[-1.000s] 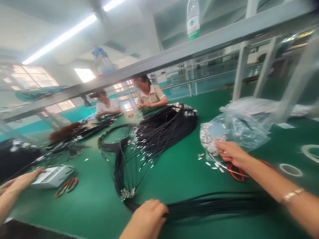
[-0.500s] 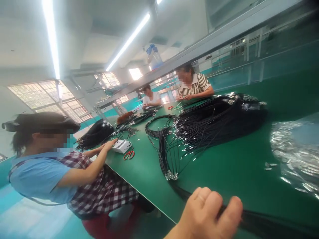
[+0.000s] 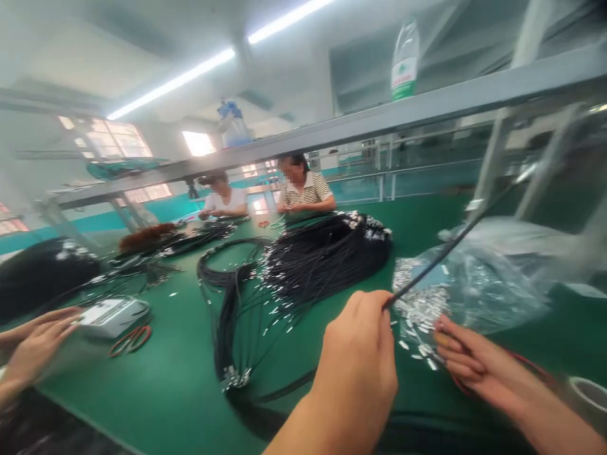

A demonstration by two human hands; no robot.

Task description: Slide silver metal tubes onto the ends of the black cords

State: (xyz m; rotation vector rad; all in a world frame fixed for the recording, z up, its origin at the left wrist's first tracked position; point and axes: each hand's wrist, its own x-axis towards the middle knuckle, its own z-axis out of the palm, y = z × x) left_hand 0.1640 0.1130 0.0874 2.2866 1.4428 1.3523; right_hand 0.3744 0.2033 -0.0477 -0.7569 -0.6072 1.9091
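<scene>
My left hand (image 3: 358,366) is closed round a thin bundle of black cords (image 3: 441,253), which rises from the fist toward the upper right. To its right, my right hand (image 3: 467,360) has its fingers pinched together beside the small silver metal pieces (image 3: 422,297); what it holds, if anything, is too small to make out. Those pieces lie on and around a clear plastic bag (image 3: 502,284). A tied bundle of black cords (image 3: 227,328) with silver ends lies left of my left hand. Behind it spreads a large pile of black cords (image 3: 327,253).
At the left, a co-worker's hands (image 3: 42,341) touch a white box (image 3: 111,316) beside red-handled scissors (image 3: 130,341). Two people (image 3: 306,189) sit across the green table (image 3: 180,385). A metal shelf (image 3: 322,129) holds a bottle (image 3: 405,63). A roll (image 3: 590,395) sits far right.
The view has turned right. My left hand is now raised with cords slanting up from it, and my right hand has come into view near the metal pieces.
</scene>
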